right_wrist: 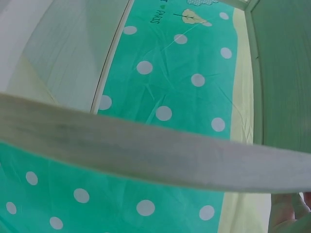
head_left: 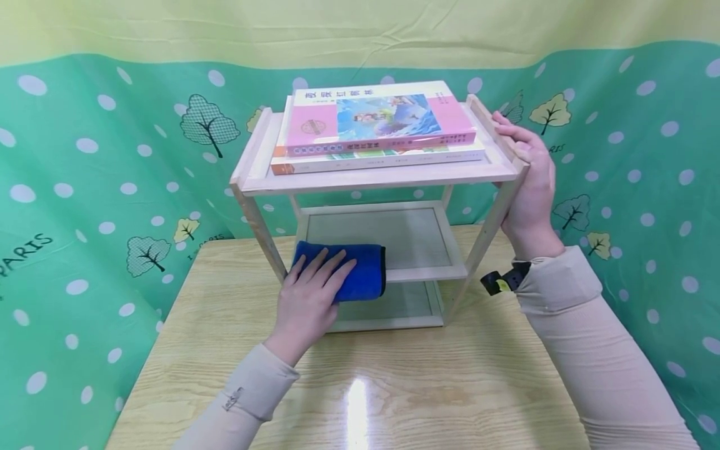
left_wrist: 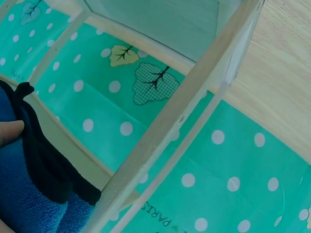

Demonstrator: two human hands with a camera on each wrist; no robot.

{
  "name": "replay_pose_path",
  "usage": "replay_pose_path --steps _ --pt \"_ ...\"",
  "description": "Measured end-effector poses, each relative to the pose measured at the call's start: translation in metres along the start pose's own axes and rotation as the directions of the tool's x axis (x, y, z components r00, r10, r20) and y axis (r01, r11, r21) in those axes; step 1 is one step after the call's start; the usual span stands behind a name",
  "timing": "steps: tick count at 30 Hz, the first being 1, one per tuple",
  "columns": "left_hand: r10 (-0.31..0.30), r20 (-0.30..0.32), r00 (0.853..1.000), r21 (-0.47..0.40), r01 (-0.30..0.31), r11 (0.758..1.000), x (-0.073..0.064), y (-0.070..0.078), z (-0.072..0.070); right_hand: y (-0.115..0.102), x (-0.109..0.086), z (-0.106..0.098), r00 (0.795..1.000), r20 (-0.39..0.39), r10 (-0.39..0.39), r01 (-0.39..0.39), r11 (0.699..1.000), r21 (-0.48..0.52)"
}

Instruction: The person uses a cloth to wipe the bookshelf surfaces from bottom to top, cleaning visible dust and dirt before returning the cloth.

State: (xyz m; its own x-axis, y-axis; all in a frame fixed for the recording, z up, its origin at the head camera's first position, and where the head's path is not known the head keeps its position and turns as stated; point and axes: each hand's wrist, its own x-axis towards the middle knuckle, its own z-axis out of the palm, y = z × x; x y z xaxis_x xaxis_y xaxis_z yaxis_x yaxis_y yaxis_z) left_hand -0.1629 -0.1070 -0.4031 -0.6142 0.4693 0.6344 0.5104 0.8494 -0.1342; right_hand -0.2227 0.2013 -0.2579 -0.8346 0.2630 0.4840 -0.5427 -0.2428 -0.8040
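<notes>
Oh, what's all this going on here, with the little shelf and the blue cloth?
A person has their left hand spread over a folded blue cloth at the front left of the rack's middle shelf. Their right hand grips the right side of the rack near the top. Books lie stacked on its top shelf, and the rack stands on a wooden table.

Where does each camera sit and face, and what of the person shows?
Head: on the head, facing forward and down at the rack, books and blue cloth; left hand, right hand and sleeves show.
Left wrist: on that wrist, facing the blue cloth and a rack post; part of the left hand shows, left edge.
Right wrist: on that wrist, facing a rack bar, curtain behind; part of the right hand shows, lower right.
Head and left wrist share the blue cloth.
</notes>
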Motion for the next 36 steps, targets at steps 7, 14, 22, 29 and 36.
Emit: replay_pose_path --steps 7,14,22,29,36 --pt "0.005 0.004 1.000 -0.012 -0.005 1.000 0.002 -0.001 -0.002 0.001 0.000 0.001 1.000 0.003 -0.010 0.010 1.000 0.007" --pt "0.011 -0.012 1.000 0.039 -0.010 0.999 0.004 0.001 0.005 0.000 0.000 0.001 1.000 -0.001 0.010 -0.010 1.000 0.015" --pt "0.012 -0.029 1.000 0.063 -0.010 0.998 0.006 0.007 0.009 -0.002 -0.001 0.001 0.999 -0.008 0.042 -0.041 0.999 0.006" --pt "0.015 -0.043 0.999 0.073 -0.012 0.997 0.007 0.011 0.015 -0.002 -0.002 0.002 0.999 -0.020 0.036 -0.035 0.999 0.020" --pt "0.014 -0.074 0.997 0.077 -0.008 0.997 0.008 0.014 0.016 -0.001 -0.002 0.003 0.999 -0.019 0.040 -0.039 0.999 0.029"
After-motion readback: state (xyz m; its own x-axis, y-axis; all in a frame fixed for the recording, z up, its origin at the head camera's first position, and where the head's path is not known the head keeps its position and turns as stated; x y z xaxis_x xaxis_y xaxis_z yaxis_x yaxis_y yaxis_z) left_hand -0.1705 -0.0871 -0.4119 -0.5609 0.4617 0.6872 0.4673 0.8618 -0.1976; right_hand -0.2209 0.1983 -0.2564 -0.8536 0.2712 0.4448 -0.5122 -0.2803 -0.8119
